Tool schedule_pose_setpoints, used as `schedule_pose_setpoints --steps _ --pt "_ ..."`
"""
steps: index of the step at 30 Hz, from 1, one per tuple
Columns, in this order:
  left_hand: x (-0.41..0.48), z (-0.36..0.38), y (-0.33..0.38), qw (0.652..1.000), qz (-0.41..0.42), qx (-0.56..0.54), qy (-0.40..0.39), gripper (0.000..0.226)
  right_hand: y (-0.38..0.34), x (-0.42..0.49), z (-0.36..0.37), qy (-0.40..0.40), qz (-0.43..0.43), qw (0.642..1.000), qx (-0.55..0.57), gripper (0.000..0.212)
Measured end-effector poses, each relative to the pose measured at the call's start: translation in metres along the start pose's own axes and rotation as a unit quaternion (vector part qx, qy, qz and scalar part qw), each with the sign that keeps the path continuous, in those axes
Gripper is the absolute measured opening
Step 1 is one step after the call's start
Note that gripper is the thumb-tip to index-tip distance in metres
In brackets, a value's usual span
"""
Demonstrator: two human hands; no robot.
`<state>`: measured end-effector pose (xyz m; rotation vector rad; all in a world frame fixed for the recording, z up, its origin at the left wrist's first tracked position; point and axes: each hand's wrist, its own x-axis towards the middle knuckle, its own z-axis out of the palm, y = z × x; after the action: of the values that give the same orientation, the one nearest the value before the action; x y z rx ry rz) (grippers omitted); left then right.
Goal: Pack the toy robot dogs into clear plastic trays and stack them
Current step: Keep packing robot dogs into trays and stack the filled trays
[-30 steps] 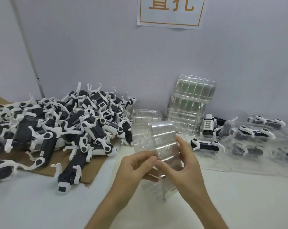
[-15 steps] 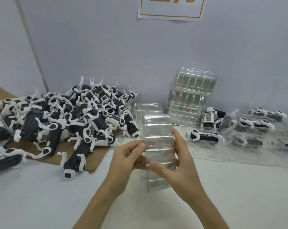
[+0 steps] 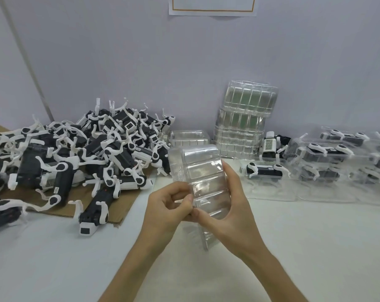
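Observation:
Both hands hold a clear plastic tray (image 3: pixel 203 171) upright over the middle of the white table (image 3: pixel 293 236). My left hand (image 3: pixel 169 205) pinches its left edge with curled fingers. My right hand (image 3: pixel 230 205) grips its right side, thumb at the lower edge. A big heap of black-and-white toy robot dogs (image 3: pixel 75 153) lies to the left on a sheet of cardboard (image 3: pixel 119 205). One dog (image 3: pixel 93 214) lies apart at the cardboard's front edge. Packed trays with dogs (image 3: pixel 320 162) sit at the right.
A tall stack of empty clear trays (image 3: pixel 245 118) leans on the wall behind my hands, with one low tray (image 3: pixel 189 137) to its left. A loose dog (image 3: pixel 269 147) stands beside the stack. A paper sign (image 3: pixel 213 6) hangs on the wall.
The tray has turned more upright and narrower in my hands, and my left fingers have curled tighter on its edge. The view has shifted downward.

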<state>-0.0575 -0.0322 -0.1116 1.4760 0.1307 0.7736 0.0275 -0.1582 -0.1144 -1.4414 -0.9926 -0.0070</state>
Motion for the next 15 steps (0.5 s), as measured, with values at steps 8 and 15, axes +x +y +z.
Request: schedule_pose_setpoints --steps 8,15 --pt "-0.003 0.002 0.003 0.998 0.015 -0.009 -0.057 0.021 0.0 -0.003 0.002 0.067 -0.051 0.993 -0.083 0.1" --pt "-0.005 0.016 -0.003 0.999 0.027 0.029 -0.022 0.013 0.009 0.003 -0.004 0.135 -0.146 0.96 -0.198 0.096"
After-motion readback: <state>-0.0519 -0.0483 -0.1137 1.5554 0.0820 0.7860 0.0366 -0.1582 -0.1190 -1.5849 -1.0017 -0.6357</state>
